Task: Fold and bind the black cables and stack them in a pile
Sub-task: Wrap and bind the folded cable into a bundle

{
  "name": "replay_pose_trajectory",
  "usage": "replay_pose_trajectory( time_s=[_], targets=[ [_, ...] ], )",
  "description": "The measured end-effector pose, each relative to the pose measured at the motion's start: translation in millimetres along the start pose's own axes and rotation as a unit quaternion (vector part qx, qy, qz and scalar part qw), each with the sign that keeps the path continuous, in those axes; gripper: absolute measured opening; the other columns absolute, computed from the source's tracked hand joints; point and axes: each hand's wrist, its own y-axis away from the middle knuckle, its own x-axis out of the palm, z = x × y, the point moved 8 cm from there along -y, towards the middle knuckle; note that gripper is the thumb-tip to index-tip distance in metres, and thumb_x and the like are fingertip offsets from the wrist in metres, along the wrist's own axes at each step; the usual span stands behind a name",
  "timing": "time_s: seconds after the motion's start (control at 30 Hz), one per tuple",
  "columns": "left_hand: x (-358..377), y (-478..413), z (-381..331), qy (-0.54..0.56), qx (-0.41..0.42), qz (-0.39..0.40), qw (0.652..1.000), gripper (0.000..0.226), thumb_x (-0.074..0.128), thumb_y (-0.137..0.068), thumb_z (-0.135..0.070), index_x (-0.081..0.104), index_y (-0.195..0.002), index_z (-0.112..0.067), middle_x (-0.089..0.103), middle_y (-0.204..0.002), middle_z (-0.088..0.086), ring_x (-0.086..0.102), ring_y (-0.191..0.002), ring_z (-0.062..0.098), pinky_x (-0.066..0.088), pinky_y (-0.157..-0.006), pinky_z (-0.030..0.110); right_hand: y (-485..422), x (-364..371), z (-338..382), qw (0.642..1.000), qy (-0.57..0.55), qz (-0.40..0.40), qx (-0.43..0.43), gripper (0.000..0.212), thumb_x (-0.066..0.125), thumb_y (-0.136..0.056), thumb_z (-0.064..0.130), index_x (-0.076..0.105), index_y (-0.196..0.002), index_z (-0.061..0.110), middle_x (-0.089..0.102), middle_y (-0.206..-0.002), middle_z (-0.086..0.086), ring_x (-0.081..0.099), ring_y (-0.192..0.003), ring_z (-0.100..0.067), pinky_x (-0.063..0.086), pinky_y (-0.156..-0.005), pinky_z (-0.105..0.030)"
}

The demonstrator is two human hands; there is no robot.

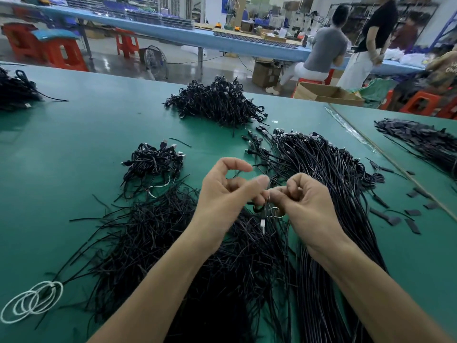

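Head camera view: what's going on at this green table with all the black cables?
A person is working at the green table, holding a small folded cable between the left hand and right hand, apparently binding it. Straight loose cables lie to the right, and a heap of thin black ties sits under the left forearm. A small pile of bound cables sits to the left, and a larger pile lies farther back.

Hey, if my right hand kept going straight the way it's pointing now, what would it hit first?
The left hand: the right hand points forward-left at it, both pinching the small folded black cable between them. Depth looks matched, though blur leaves some doubt.
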Motion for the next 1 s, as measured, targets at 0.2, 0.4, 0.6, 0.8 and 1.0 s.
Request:
replay_pose_trajectory(
  time_s=[0.2, 0.4, 0.6, 0.8, 1.0],
  targets=[
    [-8, 0, 13, -0.324, 0.004, -0.038, 0.945, 0.041, 0.089, -0.067, -0.046, 0.057, -0.086, -0.029, 0.054, -0.059, -0.019, 0.044, -0.051, 0.0, 0.037, -0.051, 0.014, -3, -12, 23, 0.994, 0.042, -0.056, -0.084, 0.04, 0.071, -0.086, -0.004, 0.042, -0.07, 0.018, 0.063, -0.07, 0.002, 0.061, -0.066, -0.003, 0.05, -0.065, -0.015],
    [-10, 1, 27, -0.1, -0.117, -0.039, 0.987, 0.02, 0.07, -0.091, -0.009, 0.052, -0.098, -0.013, 0.075, -0.074, 0.013, 0.069, -0.058, 0.022, 0.053, -0.051, 0.027, 0, 2, 23, 0.997, 0.01, 0.002, -0.083, 0.04, 0.071, -0.085, -0.005, 0.041, -0.068, 0.017, 0.063, -0.068, 0.005, 0.059, -0.067, -0.007, 0.051, -0.064, -0.02],
    [-7, 0, 26, 0.072, -0.206, -0.039, 0.975, 0.019, 0.055, -0.097, -0.026, 0.061, -0.097, -0.008, 0.071, -0.08, 0.008, 0.066, -0.065, 0.017, 0.057, -0.057, 0.027, -3, 11, 12, 0.997, -0.053, 0.05, -0.037, 0.035, 0.071, -0.081, -0.004, 0.042, -0.072, 0.013, 0.065, -0.063, 0.006, 0.056, -0.06, -0.007, 0.051, -0.061, -0.019],
    [-19, 0, 19, -0.026, -0.195, -0.034, 0.98, 0.036, 0.081, -0.072, -0.009, 0.06, -0.101, -0.01, 0.075, -0.094, 0.01, 0.065, -0.059, 0.012, 0.051, -0.046, 0.022, -4, 21, -10, 0.992, -0.014, 0.128, 0.009, 0.032, 0.067, -0.084, -0.012, 0.049, -0.072, 0.011, 0.064, -0.066, -0.002, 0.058, -0.06, -0.005, 0.049, -0.057, -0.015],
    [-21, -1, 25, -0.17, -0.177, 0.049, 0.968, 0.037, 0.067, -0.081, 0.014, 0.052, -0.1, -0.014, 0.075, -0.096, 0.009, 0.064, -0.078, 0.022, 0.053, -0.065, 0.028, -5, 29, -43, 0.98, -0.028, 0.184, 0.076, 0.029, 0.071, -0.084, -0.005, 0.054, -0.073, 0.015, 0.062, -0.067, 0.003, 0.054, -0.059, -0.006, 0.045, -0.055, -0.017]
  ],
)
